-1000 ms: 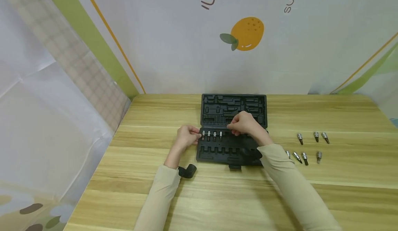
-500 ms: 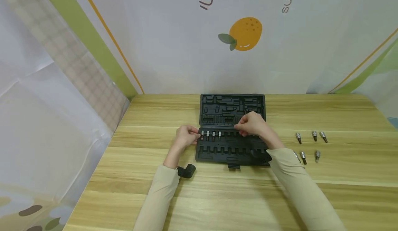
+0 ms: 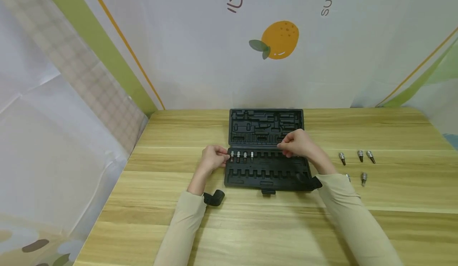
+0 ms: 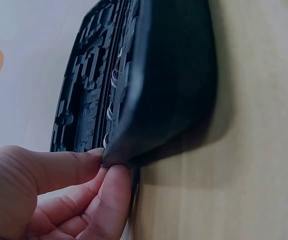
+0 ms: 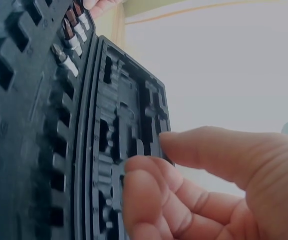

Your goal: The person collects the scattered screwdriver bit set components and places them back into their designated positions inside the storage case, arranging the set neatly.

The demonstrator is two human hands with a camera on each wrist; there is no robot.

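Note:
A black plastic socket case (image 3: 264, 182) lies unfolded on the table, its lid (image 3: 266, 127) toward the wall. Several silver bit sockets (image 3: 245, 156) sit in the left slots of its back row. My left hand (image 3: 212, 158) pinches the case's left edge between thumb and fingers, as the left wrist view shows at the corner (image 4: 119, 156). Over the hinge, right of that row, hovers my right hand (image 3: 297, 142). Its fingers are loosely curled, and in the right wrist view the thumb (image 5: 203, 147) stands apart from the fingertips with nothing between.
Several loose bit sockets (image 3: 360, 156) lie on the wooden table (image 3: 257, 226) to the right; one is partly hidden by the right sleeve (image 3: 343, 198). Black wrist cameras, such as the left one (image 3: 216, 197), jut out from both cuffs. A printed cloth (image 3: 200, 59) hangs behind the table.
My right hand has moved right along the case's hinge, away from the filled slots, and its sleeve covers more of the loose bit sockets. My left hand keeps its place on the edge.

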